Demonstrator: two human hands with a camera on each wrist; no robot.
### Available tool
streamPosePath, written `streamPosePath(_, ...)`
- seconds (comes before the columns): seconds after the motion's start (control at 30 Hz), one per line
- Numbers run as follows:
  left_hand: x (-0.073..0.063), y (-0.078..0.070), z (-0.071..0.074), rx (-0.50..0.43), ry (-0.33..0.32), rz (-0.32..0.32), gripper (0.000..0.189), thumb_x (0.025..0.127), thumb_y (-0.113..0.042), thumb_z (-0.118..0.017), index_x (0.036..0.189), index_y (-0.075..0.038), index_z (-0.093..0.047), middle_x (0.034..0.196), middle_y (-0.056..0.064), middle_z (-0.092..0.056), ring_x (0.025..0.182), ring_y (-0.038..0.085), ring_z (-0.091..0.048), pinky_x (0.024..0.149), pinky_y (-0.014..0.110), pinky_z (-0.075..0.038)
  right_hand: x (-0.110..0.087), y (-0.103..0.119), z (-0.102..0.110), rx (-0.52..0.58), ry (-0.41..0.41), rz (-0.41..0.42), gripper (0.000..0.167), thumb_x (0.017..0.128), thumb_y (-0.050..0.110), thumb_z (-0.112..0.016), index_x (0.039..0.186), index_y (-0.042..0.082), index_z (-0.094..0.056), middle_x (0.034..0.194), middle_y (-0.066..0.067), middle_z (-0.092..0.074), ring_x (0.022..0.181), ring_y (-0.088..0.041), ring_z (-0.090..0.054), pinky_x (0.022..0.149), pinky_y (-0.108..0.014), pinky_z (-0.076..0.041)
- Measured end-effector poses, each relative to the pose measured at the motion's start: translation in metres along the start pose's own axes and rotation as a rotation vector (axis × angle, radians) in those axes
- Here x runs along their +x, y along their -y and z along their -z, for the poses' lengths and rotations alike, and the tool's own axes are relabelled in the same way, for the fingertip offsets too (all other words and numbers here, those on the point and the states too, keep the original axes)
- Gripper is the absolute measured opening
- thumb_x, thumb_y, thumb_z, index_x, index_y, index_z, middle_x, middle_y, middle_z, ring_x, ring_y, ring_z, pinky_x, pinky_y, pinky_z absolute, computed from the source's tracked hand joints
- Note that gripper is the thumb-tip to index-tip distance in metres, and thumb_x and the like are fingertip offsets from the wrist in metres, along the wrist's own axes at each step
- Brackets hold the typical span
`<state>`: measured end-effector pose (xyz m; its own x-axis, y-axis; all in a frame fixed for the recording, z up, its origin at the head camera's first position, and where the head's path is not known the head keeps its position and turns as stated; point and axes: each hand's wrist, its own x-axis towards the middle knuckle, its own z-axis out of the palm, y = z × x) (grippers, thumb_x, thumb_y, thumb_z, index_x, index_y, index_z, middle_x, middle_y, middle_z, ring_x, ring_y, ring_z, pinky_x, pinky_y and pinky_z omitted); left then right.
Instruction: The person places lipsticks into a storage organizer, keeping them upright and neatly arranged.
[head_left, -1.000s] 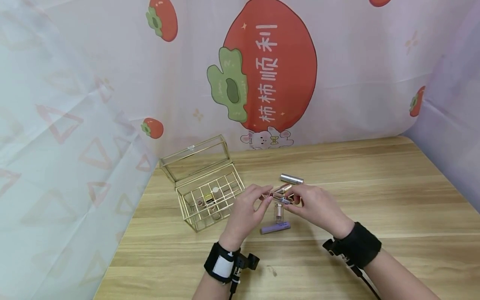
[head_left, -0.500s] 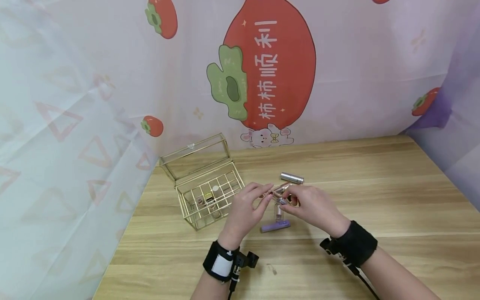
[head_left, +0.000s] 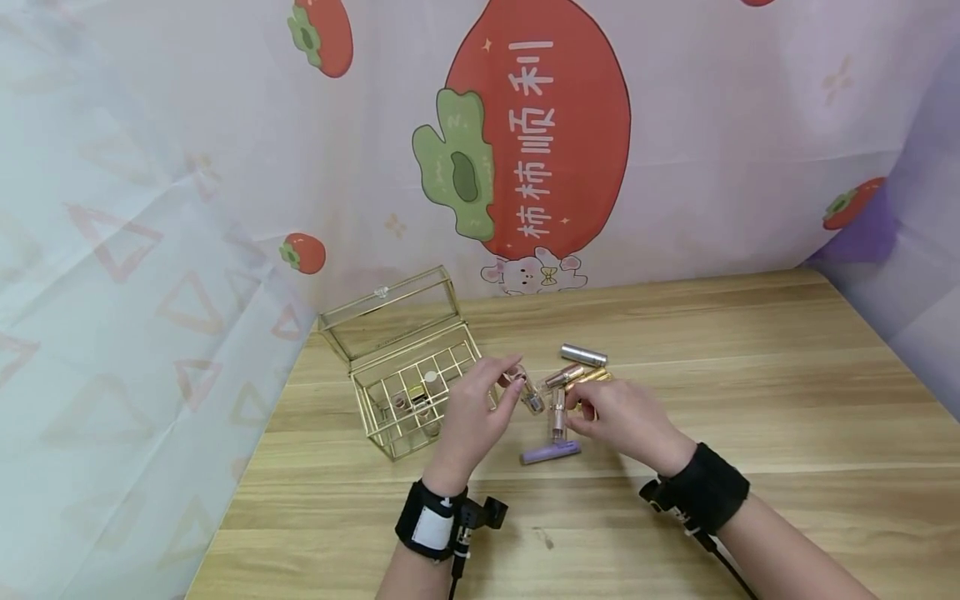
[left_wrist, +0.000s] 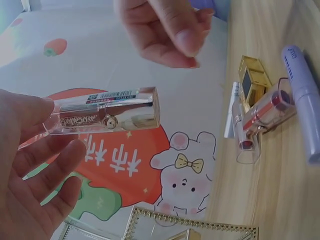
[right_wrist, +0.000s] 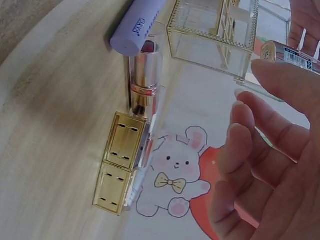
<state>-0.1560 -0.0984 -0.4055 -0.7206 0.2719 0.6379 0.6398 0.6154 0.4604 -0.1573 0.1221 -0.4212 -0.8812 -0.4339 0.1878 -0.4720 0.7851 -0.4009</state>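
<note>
My left hand pinches a lipstick tube by its clear end between thumb and forefinger; the other fingers are spread beneath. The tube's silver end, with a barcode label, points away from the hand. My right hand holds nothing, its fingers loosely bent and its thumb apart from them in the right wrist view. Close by its fingertips are a clear-capped lipstick and a gold lipstick case. A purple tube lies just in front of the clear one.
A gold-framed glass box stands open at the left, its wire grid holding several small items. Behind the hands lie a silver tube and a rose-gold lipstick. A printed cloth hangs along the table's back edge.
The right hand has let go of the lipstick tube it held together with the left. The left hand has drawn the tube leftward, and the gold case behind now shows.
</note>
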Motion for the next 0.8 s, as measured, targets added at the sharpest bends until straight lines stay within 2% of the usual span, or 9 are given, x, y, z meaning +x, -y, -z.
streamPosePath(0.17, 0.001, 0.005, 0.006, 0.003, -0.044, 0.001, 0.029, 0.09, -0.013, -0.069, 0.117, -0.003, -0.067, 0.095, 0.006, -0.071, 0.083, 0.017, -0.067, 0.076, 0.034, -0.058, 0.0, -0.002, -0.004, -0.028, 0.049, 0.007, 0.015, 0.081, 0.028, -0.079, 0.09, 0.018, -0.07, 0.066, 0.012, -0.05, 0.055, -0.003, -0.04, 0.049, -0.018, -0.031)
streamPosePath(0.4, 0.003, 0.008, 0.015, 0.012, -0.087, 0.021, 0.025, 0.09, -0.013, -0.069, 0.113, -0.002, -0.069, 0.098, 0.009, -0.072, 0.086, 0.019, -0.068, 0.081, 0.033, -0.058, 0.0, -0.003, -0.009, -0.029, 0.128, -0.003, 0.016, 0.08, 0.026, -0.079, 0.09, 0.019, -0.068, 0.066, 0.012, -0.049, 0.054, -0.002, -0.04, 0.048, -0.018, -0.031)
streamPosePath(0.8, 0.005, 0.017, 0.028, 0.029, -0.156, 0.036, 0.025, 0.092, -0.011, -0.066, 0.114, -0.001, -0.068, 0.102, 0.012, -0.071, 0.09, 0.023, -0.067, 0.08, 0.04, -0.057, -0.004, -0.006, -0.019, -0.043, 0.112, 0.081, 0.02, 0.077, 0.029, -0.082, 0.086, 0.02, -0.067, 0.062, 0.014, -0.048, 0.053, 0.0, -0.038, 0.047, -0.017, -0.031)
